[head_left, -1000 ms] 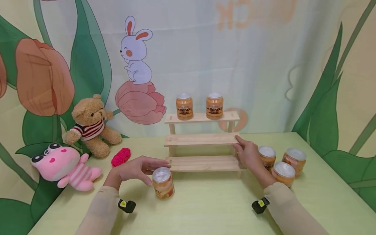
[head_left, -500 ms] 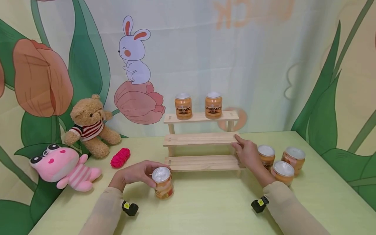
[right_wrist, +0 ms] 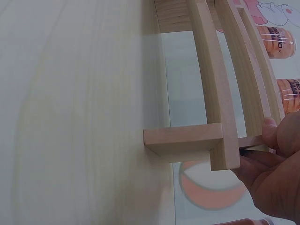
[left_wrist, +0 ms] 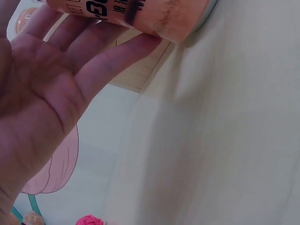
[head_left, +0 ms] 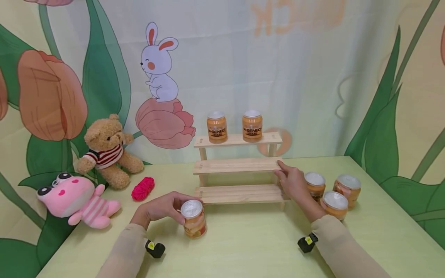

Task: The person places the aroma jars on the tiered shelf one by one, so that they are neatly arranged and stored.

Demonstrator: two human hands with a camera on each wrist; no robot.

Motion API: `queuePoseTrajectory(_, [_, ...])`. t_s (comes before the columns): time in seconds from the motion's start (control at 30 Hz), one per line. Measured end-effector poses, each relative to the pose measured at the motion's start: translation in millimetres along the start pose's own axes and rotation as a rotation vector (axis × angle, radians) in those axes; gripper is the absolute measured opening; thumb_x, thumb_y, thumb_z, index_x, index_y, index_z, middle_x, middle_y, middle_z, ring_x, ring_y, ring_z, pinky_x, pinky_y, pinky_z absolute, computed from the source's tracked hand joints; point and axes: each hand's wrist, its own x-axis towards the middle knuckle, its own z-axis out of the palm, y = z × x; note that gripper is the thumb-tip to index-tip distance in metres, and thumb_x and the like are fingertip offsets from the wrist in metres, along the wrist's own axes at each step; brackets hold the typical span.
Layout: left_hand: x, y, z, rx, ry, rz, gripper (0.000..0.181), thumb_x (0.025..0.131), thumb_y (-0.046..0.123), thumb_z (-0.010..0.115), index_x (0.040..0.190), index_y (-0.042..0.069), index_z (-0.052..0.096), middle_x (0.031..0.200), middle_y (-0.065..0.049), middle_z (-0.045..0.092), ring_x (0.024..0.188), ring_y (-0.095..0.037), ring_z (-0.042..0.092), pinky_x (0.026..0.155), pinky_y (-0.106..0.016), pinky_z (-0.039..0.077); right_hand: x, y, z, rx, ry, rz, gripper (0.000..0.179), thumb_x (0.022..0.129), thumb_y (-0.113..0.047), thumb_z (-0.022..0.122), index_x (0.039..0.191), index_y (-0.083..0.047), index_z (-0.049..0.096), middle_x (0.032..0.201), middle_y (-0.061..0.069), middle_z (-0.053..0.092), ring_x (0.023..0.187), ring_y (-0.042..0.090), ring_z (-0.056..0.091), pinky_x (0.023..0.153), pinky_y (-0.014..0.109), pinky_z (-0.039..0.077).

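Observation:
My left hand [head_left: 166,208] holds an orange can [head_left: 194,224] with a silver top, its thumb on the near side and fingers reaching behind. In the left wrist view the fingers [left_wrist: 110,61] lie along the can's printed side. The can is upright, just in front of the left end of a three-tier wooden shelf [head_left: 240,165]. At the shelf's other end, my right hand [head_left: 293,182] grips the frame by the middle tier; the right wrist view shows the thumb on the wood and the other fingers curled beneath. Two matching cans [head_left: 217,129] stand on the top tier.
Three more orange cans [head_left: 334,206] stand on the table right of my right forearm. On the left are a pink plush toy [head_left: 78,199], a teddy bear [head_left: 109,150] and a pink yarn bundle [head_left: 143,189]. A printed curtain [head_left: 306,85] hangs behind the shelf.
My left hand has closed in on the can from the left, and its thumb now rests against the side. The right hand keeps its place on the shelf.

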Motion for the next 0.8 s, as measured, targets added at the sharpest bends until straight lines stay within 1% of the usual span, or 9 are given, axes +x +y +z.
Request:
queuePoseTrajectory(0.07, [1.5, 0.1, 0.5, 0.001, 0.008, -0.006, 0.066, 0.080, 0.015, 0.086, 0.139, 0.003, 0.059, 0.122, -0.009, 0.069, 0.111, -0.019, 0.061, 0.096, -0.035, 0.049, 0.0, 0.8, -1.1, 0.001, -0.004, 0.005, 0.048, 0.104, -0.020, 0.058, 0.145, 0.002, 0.048, 0.108, 0.024, 0.070, 0.052, 0.014, 0.048, 0.047, 0.025, 0.039])
queuePoseTrajectory(0.2, [1.4, 0.4, -0.7, -0.019, 0.026, 0.028, 0.063, 0.078, 0.009, 0.086, 0.135, 0.002, 0.062, 0.119, -0.009, 0.070, 0.108, -0.019, 0.063, 0.094, -0.034, 0.050, -0.4, 2.4, -1.6, 0.016, -0.014, 0.005, 0.048, 0.104, -0.020, 0.057, 0.146, 0.002, 0.047, 0.107, 0.023, 0.071, 0.052, 0.014, 0.050, 0.047, 0.026, 0.041])
queuePoseTrajectory(0.3, [-2.4, 6.4, -3.4, -0.046, 0.049, 0.083, 0.058, 0.078, 0.006, 0.085, 0.133, 0.009, 0.066, 0.117, -0.008, 0.071, 0.105, -0.018, 0.064, 0.091, -0.034, 0.052, 1.1, 3.1, -0.8, 0.024, -0.014, -0.004, 0.049, 0.104, -0.019, 0.057, 0.146, 0.002, 0.046, 0.108, 0.023, 0.071, 0.050, 0.014, 0.048, 0.046, 0.025, 0.040])
queuePoseTrajectory(0.37, [-6.1, 12.5, -4.7, -0.061, 0.078, 0.109, 0.055, 0.079, 0.006, 0.083, 0.131, 0.016, 0.069, 0.116, -0.007, 0.072, 0.104, -0.017, 0.064, 0.088, -0.035, 0.053, 1.7, 2.9, 0.9, 0.020, -0.013, -0.016, 0.049, 0.104, -0.019, 0.058, 0.146, 0.002, 0.046, 0.107, 0.023, 0.071, 0.048, 0.013, 0.047, 0.044, 0.025, 0.039])
queuePoseTrajectory(0.4, [-7.0, 16.6, -5.2, -0.062, 0.100, 0.121, 0.053, 0.080, 0.007, 0.082, 0.130, 0.019, 0.070, 0.116, -0.006, 0.072, 0.103, -0.017, 0.064, 0.088, -0.035, 0.054, 2.1, 2.3, 1.1, 0.015, -0.011, -0.018, 0.049, 0.104, -0.019, 0.058, 0.146, 0.002, 0.046, 0.107, 0.023, 0.071, 0.047, 0.013, 0.046, 0.043, 0.024, 0.038])
queuePoseTrajectory(0.47, [-6.1, 24.8, -6.8, -0.071, 0.148, 0.141, 0.051, 0.083, 0.006, 0.080, 0.130, 0.021, 0.070, 0.117, -0.005, 0.071, 0.104, -0.017, 0.064, 0.087, -0.036, 0.055, 2.8, 1.1, 0.7, 0.008, -0.003, -0.023, 0.048, 0.103, -0.019, 0.058, 0.146, 0.002, 0.047, 0.107, 0.024, 0.071, 0.046, 0.013, 0.045, 0.042, 0.024, 0.038])
queuePoseTrajectory(0.57, [-0.3, 36.7, -7.9, -0.091, 0.248, 0.145, 0.049, 0.086, 0.005, 0.076, 0.133, 0.015, 0.068, 0.117, -0.006, 0.071, 0.104, -0.019, 0.063, 0.089, -0.038, 0.055, 2.4, 0.2, -0.2, 0.002, 0.008, -0.023, 0.048, 0.103, -0.019, 0.058, 0.145, 0.003, 0.048, 0.107, 0.025, 0.070, 0.047, 0.013, 0.046, 0.043, 0.024, 0.038])
queuePoseTrajectory(0.67, [9.2, 46.5, -7.6, -0.097, 0.353, 0.117, 0.050, 0.088, 0.003, 0.072, 0.137, 0.006, 0.062, 0.117, -0.007, 0.069, 0.105, -0.021, 0.062, 0.091, -0.039, 0.054, 0.7, 0.9, 0.4, 0.017, 0.002, -0.011, 0.048, 0.103, -0.019, 0.058, 0.145, 0.003, 0.048, 0.107, 0.024, 0.071, 0.048, 0.013, 0.047, 0.043, 0.024, 0.039])
queuePoseTrajectory(0.8, [25.3, 57.2, -8.8, -0.075, 0.509, 0.048, 0.056, 0.089, 0.007, 0.072, 0.142, 0.002, 0.055, 0.119, -0.007, 0.067, 0.107, -0.022, 0.062, 0.092, -0.038, 0.054, 0.9, 2.8, 1.7, 0.031, -0.006, -0.006, 0.048, 0.103, -0.019, 0.059, 0.145, 0.002, 0.047, 0.107, 0.023, 0.071, 0.047, 0.013, 0.045, 0.043, 0.024, 0.038])
